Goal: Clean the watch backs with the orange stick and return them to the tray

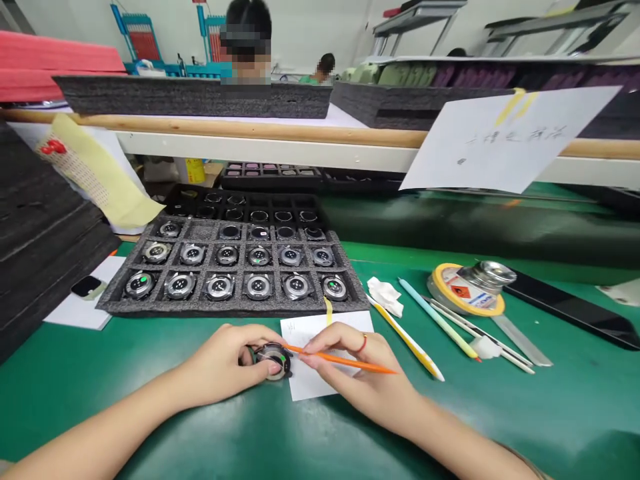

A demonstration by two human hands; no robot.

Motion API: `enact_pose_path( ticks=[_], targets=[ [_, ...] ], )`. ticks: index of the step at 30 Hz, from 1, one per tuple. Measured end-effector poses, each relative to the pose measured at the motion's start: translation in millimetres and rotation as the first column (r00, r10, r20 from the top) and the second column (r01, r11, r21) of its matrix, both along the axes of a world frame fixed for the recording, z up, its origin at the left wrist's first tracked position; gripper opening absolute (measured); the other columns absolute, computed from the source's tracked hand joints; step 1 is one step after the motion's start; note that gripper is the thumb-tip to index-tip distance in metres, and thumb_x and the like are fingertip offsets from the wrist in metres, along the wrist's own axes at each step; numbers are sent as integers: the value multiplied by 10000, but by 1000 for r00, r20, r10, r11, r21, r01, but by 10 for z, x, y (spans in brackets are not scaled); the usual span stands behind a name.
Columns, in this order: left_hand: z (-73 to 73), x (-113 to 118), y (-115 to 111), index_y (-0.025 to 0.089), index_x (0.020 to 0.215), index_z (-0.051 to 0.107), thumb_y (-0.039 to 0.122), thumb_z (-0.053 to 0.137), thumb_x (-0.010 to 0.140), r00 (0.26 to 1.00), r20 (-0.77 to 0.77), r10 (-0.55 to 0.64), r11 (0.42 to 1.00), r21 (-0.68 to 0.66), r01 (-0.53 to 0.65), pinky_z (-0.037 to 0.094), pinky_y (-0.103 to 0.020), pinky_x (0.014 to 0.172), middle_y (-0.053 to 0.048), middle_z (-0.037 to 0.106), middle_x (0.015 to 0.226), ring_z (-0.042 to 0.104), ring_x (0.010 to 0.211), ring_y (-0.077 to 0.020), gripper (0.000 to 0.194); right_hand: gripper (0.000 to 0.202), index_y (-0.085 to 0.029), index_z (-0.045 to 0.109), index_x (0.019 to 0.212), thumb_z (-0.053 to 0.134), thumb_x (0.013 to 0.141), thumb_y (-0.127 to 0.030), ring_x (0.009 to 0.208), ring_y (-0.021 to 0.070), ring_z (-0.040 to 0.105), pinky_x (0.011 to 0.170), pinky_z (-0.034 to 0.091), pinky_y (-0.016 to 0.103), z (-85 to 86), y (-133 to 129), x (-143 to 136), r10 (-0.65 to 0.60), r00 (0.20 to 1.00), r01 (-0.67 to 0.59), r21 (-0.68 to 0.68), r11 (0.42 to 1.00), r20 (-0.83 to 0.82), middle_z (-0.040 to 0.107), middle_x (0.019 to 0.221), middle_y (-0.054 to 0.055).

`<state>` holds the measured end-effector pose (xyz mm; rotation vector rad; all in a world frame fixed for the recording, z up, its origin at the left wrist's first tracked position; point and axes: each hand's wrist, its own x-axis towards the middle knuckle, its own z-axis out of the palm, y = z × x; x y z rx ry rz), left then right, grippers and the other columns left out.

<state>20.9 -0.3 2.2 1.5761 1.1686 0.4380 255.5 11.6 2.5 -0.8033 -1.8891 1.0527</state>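
Observation:
My left hand (233, 363) is closed round a round black watch case (274, 361) that has a small green spot on it, low over the green table. Between the thumb and fingers of my right hand (350, 363) is a thin orange stick (357, 364), its left tip at the upper right edge of the case. A white paper sheet (310, 383) lies partly under my right hand. Beyond both hands, a grey foam tray (235, 311) holds several round watch cases in its compartments.
Right of the tray lie a crumpled tissue (385, 295), a yellow-white brush (407, 340), a pale pen (435, 317), a tape roll (467, 290) and a black phone-like slab (575, 307). A shelf edge (250, 143) crosses behind. Foam sheets (45, 220) are stacked left. People sit beyond.

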Motion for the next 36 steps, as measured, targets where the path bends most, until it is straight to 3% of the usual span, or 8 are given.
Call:
enact_pose_path(
  ticks=[12, 19, 29, 36],
  targets=[
    [26, 26, 33, 179, 1066, 703, 289, 632, 869, 1000, -12, -17, 1000, 19, 17, 317, -188, 470, -9, 761, 846, 494, 506, -85, 237, 117, -200, 666, 846, 688, 909, -296, 680, 158, 663, 638, 544, 264, -47, 95, -143, 78, 996, -87, -242, 966, -48, 710, 759, 27],
    [0, 17, 10, 183, 1112, 708, 304, 644, 875, 1000, 11, 8, 1000, -8, -8, 368, -201, 518, -30, 756, 866, 559, 582, -118, 274, 221, -200, 619, 790, 709, 893, -375, 723, 170, 671, 682, 542, 284, -90, 36, -83, 12, 992, -61, -409, 911, -123, 719, 774, 38],
    [-1, 10, 21, 195, 1075, 706, 330, 632, 893, 1000, -18, -8, 1000, -2, 8, 405, -211, 562, -15, 729, 875, 582, 651, -137, 238, 266, -205, 610, 792, 680, 910, -433, 721, 180, 672, 683, 561, 310, -165, 2, -130, -3, 988, -57, -385, 921, -154, 709, 769, 42],
    [27, 12, 24, 200, 1076, 707, 347, 640, 889, 998, -56, -14, 1000, -2, 14, 411, -215, 577, -10, 723, 873, 585, 674, -144, 247, 211, -208, 625, 808, 628, 957, -357, 732, 172, 692, 694, 564, 291, -212, -112, -12, -56, 989, 9, -319, 948, -136, 716, 761, 44]
  ],
)
